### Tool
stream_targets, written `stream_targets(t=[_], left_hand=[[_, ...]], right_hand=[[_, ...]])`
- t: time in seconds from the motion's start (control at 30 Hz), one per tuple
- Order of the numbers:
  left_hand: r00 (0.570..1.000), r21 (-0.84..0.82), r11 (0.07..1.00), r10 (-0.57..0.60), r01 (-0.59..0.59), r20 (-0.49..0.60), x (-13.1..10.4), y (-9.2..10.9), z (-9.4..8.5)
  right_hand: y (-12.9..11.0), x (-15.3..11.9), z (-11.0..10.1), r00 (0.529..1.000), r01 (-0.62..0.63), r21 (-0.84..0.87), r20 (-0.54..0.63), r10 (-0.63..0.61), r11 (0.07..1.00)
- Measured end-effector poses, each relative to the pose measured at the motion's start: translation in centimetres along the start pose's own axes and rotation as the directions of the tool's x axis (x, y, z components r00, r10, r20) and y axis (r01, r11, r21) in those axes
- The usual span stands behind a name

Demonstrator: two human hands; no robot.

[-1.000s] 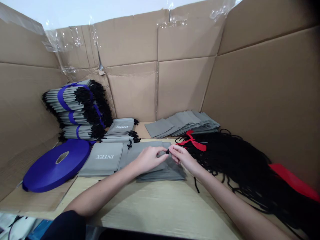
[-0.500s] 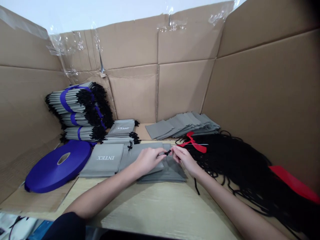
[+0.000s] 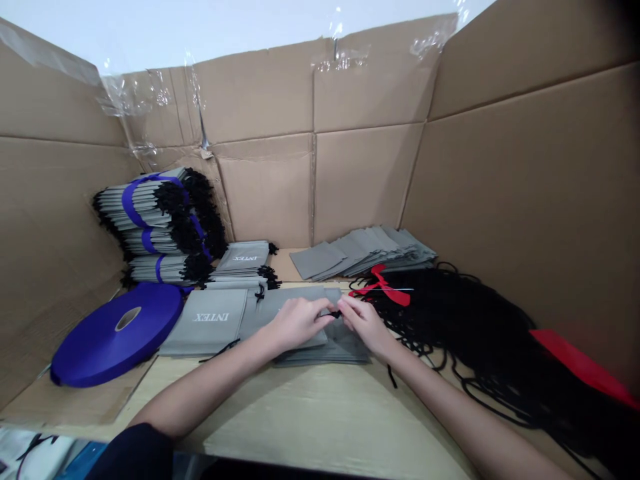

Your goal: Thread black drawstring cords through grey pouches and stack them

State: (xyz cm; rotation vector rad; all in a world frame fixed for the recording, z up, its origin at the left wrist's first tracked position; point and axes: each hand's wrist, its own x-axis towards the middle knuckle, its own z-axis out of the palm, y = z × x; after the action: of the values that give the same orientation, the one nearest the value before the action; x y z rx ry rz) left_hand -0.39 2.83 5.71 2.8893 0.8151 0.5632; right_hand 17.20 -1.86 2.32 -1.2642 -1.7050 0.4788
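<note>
My left hand (image 3: pixel 300 321) is closed in a pinch on a short bit of black cord (image 3: pixel 336 315) above the grey fabric pouches (image 3: pixel 345 350). My right hand (image 3: pixel 365 325) meets it from the right, its thumb and fingers pinched together on the same cord. Fingertips of both hands nearly touch, hiding most of the cord between them. A thin pale rod (image 3: pixel 395 289) lies just beyond my right hand, by a red ribbon tie (image 3: pixel 383 287). Under my left forearm, a black cord end (image 3: pixel 220 351) lies across the front of a grey pouch printed INTEX (image 3: pixel 207 319).
A purple ribbon roll (image 3: pixel 100 347) lies at left, with strapped pouch bundles (image 3: pixel 150 207) stacked behind. More printed pouches (image 3: pixel 245 257) and plain grey pieces (image 3: pixel 360 250) are at the back. Black cords (image 3: pixel 465 327) spread along the right. Cardboard walls (image 3: pixel 260 187) surround the table.
My hands have drawn together at the cord, and less of it shows between them. A black cord end now shows beside my left forearm. The view has shifted slightly.
</note>
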Motion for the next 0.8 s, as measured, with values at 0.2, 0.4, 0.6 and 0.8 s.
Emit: stream_targets(t=[0.2,0.4,0.6,0.8], left_hand=[[1.000,-0.102,0.994,-0.030,0.030,0.004,0.1,-0.3,0.3],[1.000,-0.205,0.979,0.012,-0.006,0.027,0.2,-0.7,0.4],[0.991,-0.561,0.827,0.105,-0.041,0.082,0.5,-0.3,-0.8],[0.976,-0.393,0.901,0.115,-0.181,-0.186,-0.4,1.4,-1.8]], right_hand=[[-0.3,-0.5,0.3,0.997,0.044,-0.061,0.073,-0.040,0.997],[-0.3,-0.3,0.4,0.994,0.003,-0.003,0.111,-0.003,1.000],[-0.5,-0.2,0.8,0.980,-0.162,0.397,0.170,0.101,0.903],[-2.8,-1.2,1.3,0.974,-0.226,0.720,0.187,0.131,0.656]])
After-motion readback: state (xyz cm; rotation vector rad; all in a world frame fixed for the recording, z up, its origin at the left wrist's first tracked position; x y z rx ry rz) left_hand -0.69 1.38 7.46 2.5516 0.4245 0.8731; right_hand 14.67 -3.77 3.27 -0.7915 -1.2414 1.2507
